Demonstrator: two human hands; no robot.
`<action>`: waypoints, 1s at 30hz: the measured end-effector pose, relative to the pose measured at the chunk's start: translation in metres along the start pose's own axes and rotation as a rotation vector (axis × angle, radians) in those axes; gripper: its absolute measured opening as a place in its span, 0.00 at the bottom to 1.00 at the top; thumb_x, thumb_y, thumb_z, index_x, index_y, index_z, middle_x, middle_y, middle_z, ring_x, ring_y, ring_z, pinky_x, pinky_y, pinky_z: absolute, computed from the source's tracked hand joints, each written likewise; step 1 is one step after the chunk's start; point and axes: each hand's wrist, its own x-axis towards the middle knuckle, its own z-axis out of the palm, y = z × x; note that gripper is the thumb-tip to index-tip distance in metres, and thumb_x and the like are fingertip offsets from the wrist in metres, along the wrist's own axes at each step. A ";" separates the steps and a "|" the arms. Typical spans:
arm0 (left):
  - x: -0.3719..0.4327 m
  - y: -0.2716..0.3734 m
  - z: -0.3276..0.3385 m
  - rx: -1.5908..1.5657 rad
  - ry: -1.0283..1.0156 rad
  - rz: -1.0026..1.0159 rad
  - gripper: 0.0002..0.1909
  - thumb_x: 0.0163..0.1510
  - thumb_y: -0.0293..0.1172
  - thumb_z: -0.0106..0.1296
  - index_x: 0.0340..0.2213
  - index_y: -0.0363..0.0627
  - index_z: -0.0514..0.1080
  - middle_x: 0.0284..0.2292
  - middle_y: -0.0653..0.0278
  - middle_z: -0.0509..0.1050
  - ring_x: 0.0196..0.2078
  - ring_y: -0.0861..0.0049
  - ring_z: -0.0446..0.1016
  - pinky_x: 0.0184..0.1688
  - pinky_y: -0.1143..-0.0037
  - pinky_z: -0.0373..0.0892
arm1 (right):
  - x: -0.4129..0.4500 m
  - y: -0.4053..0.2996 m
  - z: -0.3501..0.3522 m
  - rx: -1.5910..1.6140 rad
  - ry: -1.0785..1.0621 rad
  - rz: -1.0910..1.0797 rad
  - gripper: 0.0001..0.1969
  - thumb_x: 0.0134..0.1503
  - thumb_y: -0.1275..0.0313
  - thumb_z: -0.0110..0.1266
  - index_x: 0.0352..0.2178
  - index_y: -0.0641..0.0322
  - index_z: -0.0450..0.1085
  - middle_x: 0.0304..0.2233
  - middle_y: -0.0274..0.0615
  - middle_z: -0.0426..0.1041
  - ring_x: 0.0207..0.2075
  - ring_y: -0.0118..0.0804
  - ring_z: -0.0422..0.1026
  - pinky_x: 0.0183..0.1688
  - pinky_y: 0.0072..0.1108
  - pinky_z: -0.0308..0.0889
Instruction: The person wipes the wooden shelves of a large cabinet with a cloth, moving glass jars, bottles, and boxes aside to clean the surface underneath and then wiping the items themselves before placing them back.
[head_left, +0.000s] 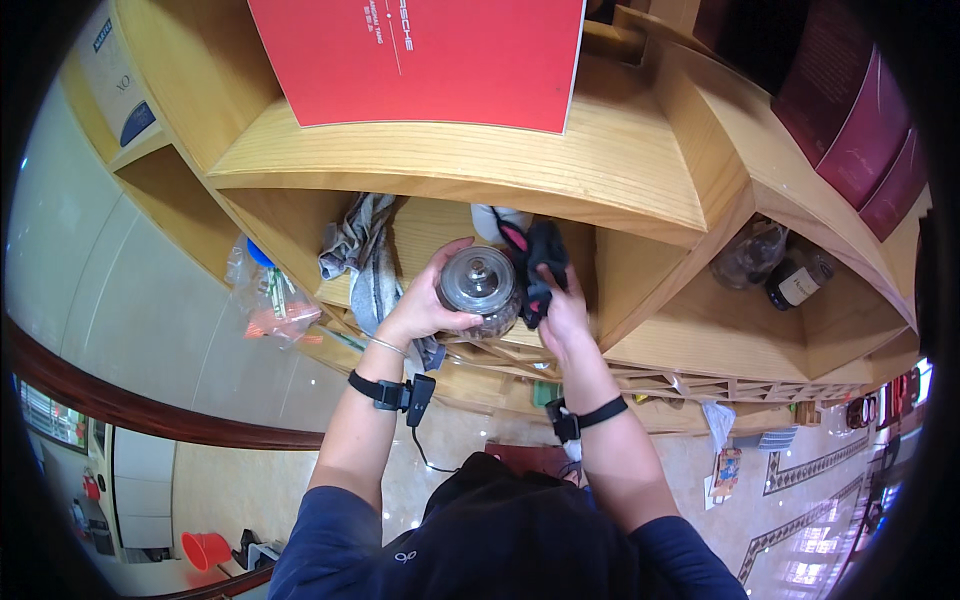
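My left hand (433, 300) grips a lidded glass jar (480, 283) with dark contents, its round knobbed lid facing up. In my right hand (564, 311) is a black cloth item (544, 262) with pink patches, held against or close beside the jar. Both hands are at the front of a wooden shelf compartment (431, 225). A white rounded object (491, 222) stands behind the jar, partly hidden by it and the black cloth. Left of the jar, a grey striped cloth (371, 270) hangs over the compartment's front edge.
A red box (427, 60) stands on the shelf above. Bottles (801, 283) lie in the right compartment, and a clear plastic bag (277, 304) hangs at the left side. Below runs a wooden lattice (705, 386). A red bucket (205, 551) is on the lower left.
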 end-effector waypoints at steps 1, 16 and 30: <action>-0.001 -0.002 -0.002 -0.006 0.000 -0.009 0.53 0.29 0.31 0.70 0.56 0.36 0.53 0.50 0.57 0.66 0.53 0.72 0.64 0.58 0.74 0.57 | -0.013 -0.004 0.006 0.133 0.002 0.002 0.21 0.53 0.71 0.58 0.48 0.59 0.61 0.42 0.37 0.70 0.40 0.29 0.69 0.41 0.20 0.66; -0.004 -0.003 0.096 0.596 0.792 0.101 0.46 0.36 0.34 0.66 0.54 0.35 0.53 0.46 0.48 0.64 0.49 0.52 0.64 0.53 0.63 0.62 | -0.044 -0.018 0.052 -0.687 -0.041 -0.643 0.24 0.49 0.64 0.62 0.43 0.67 0.62 0.42 0.50 0.71 0.43 0.43 0.70 0.48 0.29 0.64; 0.002 -0.028 0.070 0.270 0.570 0.136 0.46 0.31 0.31 0.68 0.51 0.37 0.56 0.45 0.50 0.66 0.50 0.60 0.65 0.53 0.67 0.61 | -0.008 -0.042 0.006 -0.777 -0.015 -0.439 0.20 0.47 0.82 0.57 0.44 0.63 0.63 0.39 0.40 0.70 0.39 0.29 0.69 0.43 0.20 0.65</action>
